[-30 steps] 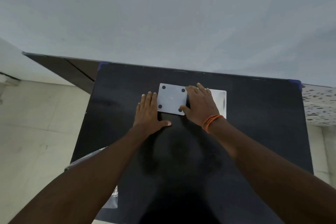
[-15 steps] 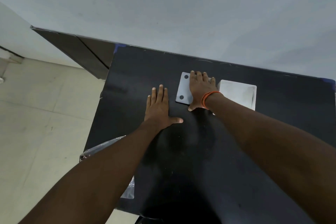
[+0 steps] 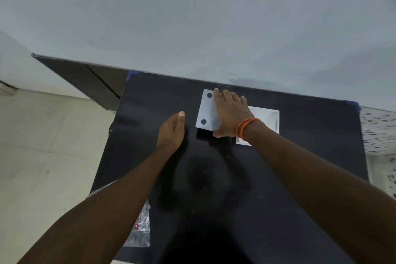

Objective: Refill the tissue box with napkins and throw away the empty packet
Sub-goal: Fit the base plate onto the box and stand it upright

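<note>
A white square panel with black round feet (image 3: pixel 206 111) sits at the far middle of the black table (image 3: pixel 300 156), its near edge a little off the surface with a shadow under it. My right hand (image 3: pixel 230 115), with orange threads at the wrist, lies over the panel, thumb hooked at its near edge. Just right of it is the shallow white tissue box (image 3: pixel 267 120), partly hidden by my wrist. My left hand (image 3: pixel 171 133) stands on its edge on the table left of the panel, holding nothing. A clear plastic packet (image 3: pixel 140 229) hangs at the table's left edge under my left forearm.
The table stands against a pale grey wall. A dark wooden board (image 3: pixel 90 79) leans at the far left. Light floor tiles (image 3: pixel 42 156) lie to the left, and a speckled surface (image 3: pixel 379 130) borders the table on the right.
My right hand has slid leftward over the panel and the panel now tilts up at its near edge. My left hand turned from flat onto its side.
</note>
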